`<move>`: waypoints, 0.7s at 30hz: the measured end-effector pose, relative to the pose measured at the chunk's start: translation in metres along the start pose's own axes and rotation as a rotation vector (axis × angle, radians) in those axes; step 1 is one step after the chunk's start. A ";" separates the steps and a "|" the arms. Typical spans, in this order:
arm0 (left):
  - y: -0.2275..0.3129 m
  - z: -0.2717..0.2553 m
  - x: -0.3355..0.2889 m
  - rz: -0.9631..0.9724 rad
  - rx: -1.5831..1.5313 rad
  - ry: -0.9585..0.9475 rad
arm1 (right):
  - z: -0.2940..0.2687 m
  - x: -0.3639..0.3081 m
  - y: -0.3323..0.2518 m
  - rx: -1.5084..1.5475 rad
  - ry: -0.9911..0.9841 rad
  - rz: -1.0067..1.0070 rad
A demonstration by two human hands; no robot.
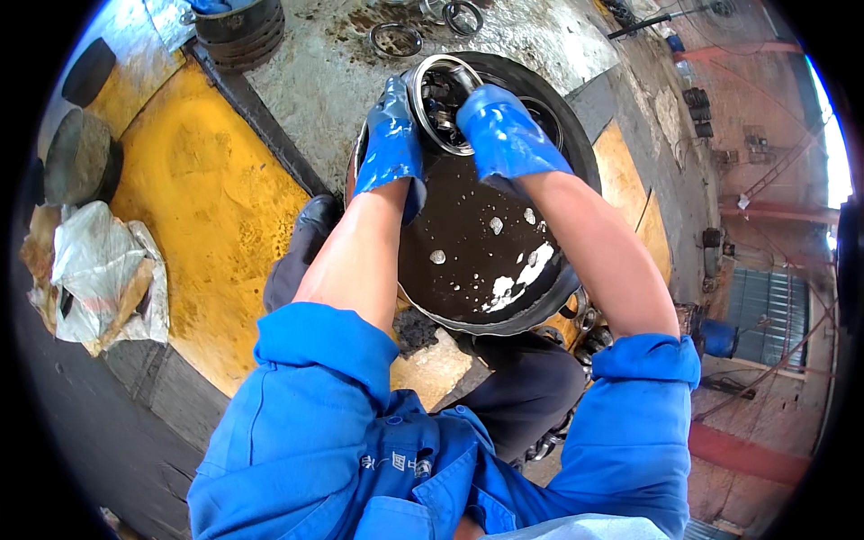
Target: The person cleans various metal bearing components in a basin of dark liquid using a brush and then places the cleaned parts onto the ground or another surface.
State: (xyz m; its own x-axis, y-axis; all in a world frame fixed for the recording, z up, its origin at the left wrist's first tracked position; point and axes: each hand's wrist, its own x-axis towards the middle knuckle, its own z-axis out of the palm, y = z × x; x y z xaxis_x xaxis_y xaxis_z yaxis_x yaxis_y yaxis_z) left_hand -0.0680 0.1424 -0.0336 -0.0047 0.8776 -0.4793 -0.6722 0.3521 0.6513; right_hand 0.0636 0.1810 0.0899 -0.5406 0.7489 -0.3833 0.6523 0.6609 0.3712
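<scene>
Blue rubber gloves cover both of my hands. My left hand (392, 130) grips the left side of a shiny metal ring (439, 101), its fingers along the outer wall. My right hand (506, 130) is closed at the ring's right edge, fingertips partly hidden. Dark metal pieces show inside the ring, too jumbled to name. The ring is tilted over the far part of a large black basin (578, 121). Dark brown liquid (450, 207) fills the basin, with pale foam patches afloat near its right side. Another ring's edge (551, 117) shows behind my right hand.
Two loose metal rings (396, 40) (463, 17) lie on the stained floor beyond the basin. Black tubs (238, 36) (83, 157) stand at the left, near a white plastic sack (99, 261). Small metal parts (589, 342) lie by my right knee. A yellow floor sheet (216, 216) spreads leftward.
</scene>
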 end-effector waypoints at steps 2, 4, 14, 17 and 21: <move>0.002 -0.008 0.000 0.004 0.012 0.010 | -0.021 0.019 -0.024 0.535 -0.021 0.510; 0.002 -0.008 -0.002 0.003 0.024 0.006 | -0.007 0.035 -0.031 0.444 -0.014 0.505; -0.001 -0.007 -0.001 0.033 0.098 0.043 | -0.017 0.009 -0.017 0.227 -0.046 0.078; -0.004 -0.001 0.000 0.034 0.097 0.037 | -0.022 -0.011 -0.009 0.125 -0.023 -0.072; 0.002 -0.006 0.008 0.066 0.091 0.046 | -0.001 0.001 0.004 0.051 0.091 -0.125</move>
State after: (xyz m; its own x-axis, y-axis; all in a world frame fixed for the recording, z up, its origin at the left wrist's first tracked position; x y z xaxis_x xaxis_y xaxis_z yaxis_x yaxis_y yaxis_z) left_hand -0.0740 0.1477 -0.0397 -0.0824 0.8847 -0.4588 -0.5992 0.3238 0.7322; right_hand 0.0646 0.1847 0.0920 -0.6638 0.6638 -0.3445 0.6016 0.7476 0.2814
